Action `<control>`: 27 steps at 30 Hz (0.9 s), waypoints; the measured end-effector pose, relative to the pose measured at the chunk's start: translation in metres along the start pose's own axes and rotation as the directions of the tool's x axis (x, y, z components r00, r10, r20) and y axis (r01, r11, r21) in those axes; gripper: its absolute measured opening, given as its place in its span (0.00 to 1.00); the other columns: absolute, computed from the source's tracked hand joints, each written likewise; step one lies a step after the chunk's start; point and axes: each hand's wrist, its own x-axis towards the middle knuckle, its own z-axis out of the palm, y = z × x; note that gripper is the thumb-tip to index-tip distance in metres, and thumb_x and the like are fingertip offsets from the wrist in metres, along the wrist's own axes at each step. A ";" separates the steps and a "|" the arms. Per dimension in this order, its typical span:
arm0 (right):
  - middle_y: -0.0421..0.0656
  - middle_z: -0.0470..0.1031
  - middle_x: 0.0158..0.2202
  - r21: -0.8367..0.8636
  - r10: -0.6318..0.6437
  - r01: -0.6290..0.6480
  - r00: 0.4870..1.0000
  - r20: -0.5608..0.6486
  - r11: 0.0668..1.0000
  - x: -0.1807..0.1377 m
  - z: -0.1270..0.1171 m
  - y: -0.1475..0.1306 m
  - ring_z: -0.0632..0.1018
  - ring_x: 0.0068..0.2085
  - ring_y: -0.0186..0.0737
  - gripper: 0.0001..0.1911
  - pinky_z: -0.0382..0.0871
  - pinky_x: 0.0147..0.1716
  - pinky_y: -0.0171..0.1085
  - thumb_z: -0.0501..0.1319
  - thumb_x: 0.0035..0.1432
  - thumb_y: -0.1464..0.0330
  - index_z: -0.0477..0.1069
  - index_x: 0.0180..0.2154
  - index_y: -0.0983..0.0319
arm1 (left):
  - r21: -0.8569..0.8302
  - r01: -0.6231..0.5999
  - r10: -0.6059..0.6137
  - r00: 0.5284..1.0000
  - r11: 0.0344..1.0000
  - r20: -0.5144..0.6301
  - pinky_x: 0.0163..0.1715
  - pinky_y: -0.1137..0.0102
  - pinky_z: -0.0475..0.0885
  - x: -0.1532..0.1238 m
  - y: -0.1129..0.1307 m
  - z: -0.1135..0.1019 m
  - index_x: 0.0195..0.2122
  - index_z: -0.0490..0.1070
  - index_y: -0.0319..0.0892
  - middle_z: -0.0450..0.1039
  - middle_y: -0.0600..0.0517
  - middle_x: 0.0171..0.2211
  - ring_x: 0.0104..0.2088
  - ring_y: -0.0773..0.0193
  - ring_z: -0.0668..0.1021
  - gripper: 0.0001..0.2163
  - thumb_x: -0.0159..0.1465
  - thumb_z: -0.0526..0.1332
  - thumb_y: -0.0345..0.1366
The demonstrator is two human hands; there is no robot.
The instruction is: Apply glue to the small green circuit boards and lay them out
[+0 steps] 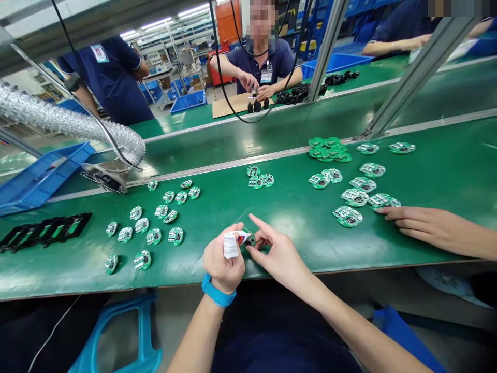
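Note:
My left hand (223,261), with a blue wristband, is closed round a small white tube (232,244) whose tip points right. My right hand (277,251) pinches a small round green circuit board (249,239) against that tip, index finger stretched out. Both hands hover at the near edge of the green bench (291,212). Several more round green boards (155,235) lie spread on the bench to the left of my hands.
A co-worker's hand (423,225) rests by more boards (355,197) at the right. A black tray (42,231) and blue bin (39,176) lie left, under a silver duct hose (70,124). People work across the conveyor. A blue stool (124,331) stands below.

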 end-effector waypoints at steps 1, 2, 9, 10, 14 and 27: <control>0.36 0.71 0.31 0.003 0.000 0.000 1.000 0.003 1.000 0.000 0.000 -0.001 0.76 0.31 0.36 0.41 0.75 0.39 0.39 0.62 0.57 0.67 0.61 0.71 0.66 | 0.015 -0.011 0.011 1.000 1.000 0.000 0.35 0.72 0.81 0.001 0.000 0.000 0.45 0.77 0.40 0.86 0.45 0.38 0.32 0.63 0.87 0.07 0.73 0.58 0.33; 0.36 0.71 0.31 0.009 0.002 -0.002 1.000 0.007 1.000 -0.001 -0.001 -0.002 0.76 0.31 0.36 0.42 0.75 0.39 0.39 0.63 0.56 0.67 0.61 0.71 0.66 | 0.028 -0.019 0.019 1.000 0.999 -0.006 0.35 0.72 0.81 0.002 -0.001 0.001 0.45 0.77 0.40 0.86 0.45 0.38 0.32 0.62 0.87 0.08 0.73 0.58 0.33; 0.35 0.72 0.30 0.054 0.034 -0.035 0.999 0.023 0.998 0.001 -0.001 -0.003 0.76 0.31 0.36 0.44 0.75 0.38 0.39 0.63 0.55 0.68 0.59 0.72 0.65 | 0.026 -0.056 0.058 0.996 0.998 -0.070 0.32 0.73 0.79 0.003 0.004 -0.006 0.44 0.77 0.40 0.86 0.47 0.37 0.28 0.64 0.85 0.05 0.72 0.61 0.33; 0.35 0.72 0.30 0.059 0.034 -0.035 0.999 0.026 0.998 0.002 -0.001 -0.003 0.76 0.31 0.36 0.44 0.75 0.38 0.39 0.63 0.55 0.69 0.59 0.72 0.65 | 0.026 -0.074 0.075 0.995 0.997 -0.067 0.32 0.73 0.79 0.003 0.005 -0.008 0.44 0.77 0.40 0.86 0.47 0.37 0.28 0.64 0.85 0.05 0.72 0.61 0.33; 0.35 0.73 0.31 0.084 0.027 -0.030 0.999 0.038 0.996 0.002 -0.001 -0.003 0.77 0.31 0.36 0.44 0.75 0.38 0.39 0.63 0.54 0.69 0.59 0.72 0.65 | 0.046 -0.136 0.138 0.990 0.990 -0.031 0.34 0.71 0.79 0.000 0.009 -0.010 0.44 0.78 0.39 0.85 0.45 0.37 0.33 0.62 0.86 0.07 0.72 0.60 0.32; 0.34 0.73 0.30 0.082 0.035 -0.037 0.999 0.029 0.996 -0.001 0.001 0.001 0.77 0.31 0.36 0.46 0.76 0.38 0.39 0.63 0.54 0.68 0.57 0.73 0.64 | 0.039 -0.201 0.201 0.980 0.979 0.007 0.38 0.73 0.78 -0.007 0.002 -0.009 0.48 0.77 0.40 0.86 0.45 0.39 0.35 0.62 0.86 0.08 0.70 0.61 0.29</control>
